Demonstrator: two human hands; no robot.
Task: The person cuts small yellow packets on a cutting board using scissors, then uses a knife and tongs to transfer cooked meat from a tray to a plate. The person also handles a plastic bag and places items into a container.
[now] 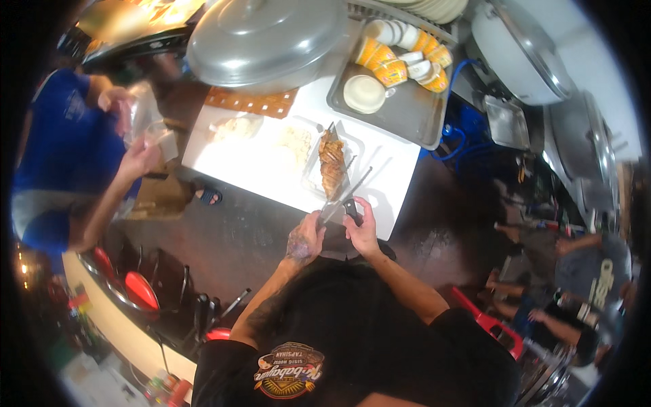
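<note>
Sliced browned meat point(331, 165) lies along a knife blade point(332, 131), over a clear plastic container point(311, 179) on the white table. My right hand point(362, 226) grips the knife by its black handle point(350, 207). Closed around the near end of metal tongs point(335, 204) is my left hand point(305, 239), just to the left. One arm of the tongs reaches up and right past the meat; glare and overlap blur the other. Pale food, perhaps rice, sits in two more containers point(294, 145) point(235, 128) further left.
A metal tray point(402, 124) with yellow patterned cups point(390, 72) stands beyond the table's right part. Behind the table is a large lidded metal pot point(264, 43). At left, a person in blue point(76, 132) holds clear plastic. Pans with red undersides point(141, 291) lie lower left; seated people point(585, 269) are at right.
</note>
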